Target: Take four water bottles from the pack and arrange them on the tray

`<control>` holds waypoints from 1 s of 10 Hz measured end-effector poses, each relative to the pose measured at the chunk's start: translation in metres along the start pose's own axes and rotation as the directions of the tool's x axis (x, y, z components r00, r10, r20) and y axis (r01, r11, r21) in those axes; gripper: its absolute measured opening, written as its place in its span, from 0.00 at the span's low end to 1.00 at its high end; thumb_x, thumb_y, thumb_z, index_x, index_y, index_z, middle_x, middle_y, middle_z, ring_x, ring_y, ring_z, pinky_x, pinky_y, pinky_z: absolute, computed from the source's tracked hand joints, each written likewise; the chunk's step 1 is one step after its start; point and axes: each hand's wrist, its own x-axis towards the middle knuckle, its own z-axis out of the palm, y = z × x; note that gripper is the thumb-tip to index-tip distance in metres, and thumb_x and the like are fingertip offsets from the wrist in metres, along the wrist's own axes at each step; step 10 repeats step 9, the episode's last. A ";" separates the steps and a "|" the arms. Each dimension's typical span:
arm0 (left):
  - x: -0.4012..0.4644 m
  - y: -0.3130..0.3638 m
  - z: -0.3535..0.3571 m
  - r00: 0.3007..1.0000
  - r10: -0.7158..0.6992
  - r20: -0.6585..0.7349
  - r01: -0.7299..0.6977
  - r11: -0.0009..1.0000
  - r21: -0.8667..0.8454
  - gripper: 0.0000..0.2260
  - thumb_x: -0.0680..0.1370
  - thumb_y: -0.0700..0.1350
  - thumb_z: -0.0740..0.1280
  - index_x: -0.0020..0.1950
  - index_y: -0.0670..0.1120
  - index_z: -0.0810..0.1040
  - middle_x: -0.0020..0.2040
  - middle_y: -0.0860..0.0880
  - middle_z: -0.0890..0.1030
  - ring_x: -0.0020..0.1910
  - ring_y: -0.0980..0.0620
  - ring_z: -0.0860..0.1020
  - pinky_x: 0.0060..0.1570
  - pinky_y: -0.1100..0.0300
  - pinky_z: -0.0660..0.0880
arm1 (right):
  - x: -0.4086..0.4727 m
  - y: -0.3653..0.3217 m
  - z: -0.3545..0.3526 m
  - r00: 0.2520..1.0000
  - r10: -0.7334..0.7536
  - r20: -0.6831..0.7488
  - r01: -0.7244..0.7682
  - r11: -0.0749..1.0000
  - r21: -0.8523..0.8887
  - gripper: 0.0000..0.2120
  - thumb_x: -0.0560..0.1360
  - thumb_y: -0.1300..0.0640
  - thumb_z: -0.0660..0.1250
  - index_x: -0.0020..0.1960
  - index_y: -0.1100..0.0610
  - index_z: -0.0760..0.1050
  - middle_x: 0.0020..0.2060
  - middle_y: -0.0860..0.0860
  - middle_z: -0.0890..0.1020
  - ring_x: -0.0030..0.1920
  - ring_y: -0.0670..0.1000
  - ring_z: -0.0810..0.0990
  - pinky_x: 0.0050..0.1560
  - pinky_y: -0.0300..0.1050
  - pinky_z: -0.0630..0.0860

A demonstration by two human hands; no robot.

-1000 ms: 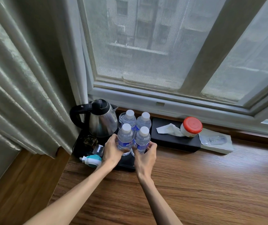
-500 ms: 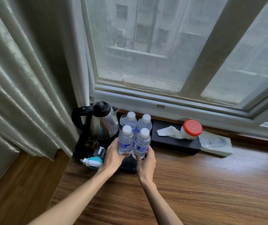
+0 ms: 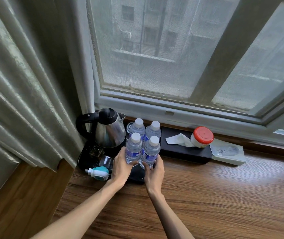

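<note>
Several clear water bottles with white caps stand upright in a tight square on the black tray (image 3: pixel 86 157). My left hand (image 3: pixel 120 167) wraps the base of the front left bottle (image 3: pixel 133 148). The front right bottle (image 3: pixel 150 150) has my right hand (image 3: pixel 154 172) around its base. Behind them stand the back left bottle (image 3: pixel 137 127) and the back right bottle (image 3: pixel 153 131), untouched. The pack is not in sight.
A steel kettle (image 3: pixel 109 131) with a black handle sits on the tray's left, with small glasses (image 3: pixel 105 161) beside it. A teal plug-in device (image 3: pixel 98 172) lies at the tray's front. Right of the tray are a black tissue box (image 3: pixel 184 150), a red-lidded jar (image 3: pixel 202 137) and a wrapped packet (image 3: pixel 227 152). Curtain hangs left.
Both hands slid lower on the two front bottles and closed round their bases. The bottles stay in the same square on the tray.
</note>
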 end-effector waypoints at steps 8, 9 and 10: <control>-0.005 0.013 -0.036 0.994 0.072 0.080 -0.069 0.997 -0.038 0.44 0.63 0.50 0.83 0.74 0.49 0.65 0.71 0.51 0.72 0.69 0.54 0.71 0.69 0.55 0.70 | -0.004 -0.026 -0.039 0.997 -0.077 0.026 0.075 0.995 0.058 0.38 0.70 0.56 0.79 0.75 0.58 0.65 0.70 0.52 0.74 0.70 0.48 0.73 0.72 0.52 0.70; -0.008 0.038 -0.057 0.986 0.167 0.029 -0.165 0.985 -0.054 0.44 0.64 0.51 0.82 0.76 0.50 0.64 0.71 0.54 0.70 0.67 0.62 0.69 0.68 0.63 0.65 | -0.005 -0.062 -0.067 0.982 -0.188 -0.017 0.189 0.980 0.063 0.33 0.74 0.45 0.71 0.74 0.56 0.67 0.69 0.50 0.74 0.68 0.44 0.72 0.70 0.48 0.71; -0.008 0.038 -0.057 0.986 0.167 0.029 -0.165 0.985 -0.054 0.44 0.64 0.51 0.82 0.76 0.50 0.64 0.71 0.54 0.70 0.67 0.62 0.69 0.68 0.63 0.65 | -0.005 -0.062 -0.067 0.982 -0.188 -0.017 0.189 0.980 0.063 0.33 0.74 0.45 0.71 0.74 0.56 0.67 0.69 0.50 0.74 0.68 0.44 0.72 0.70 0.48 0.71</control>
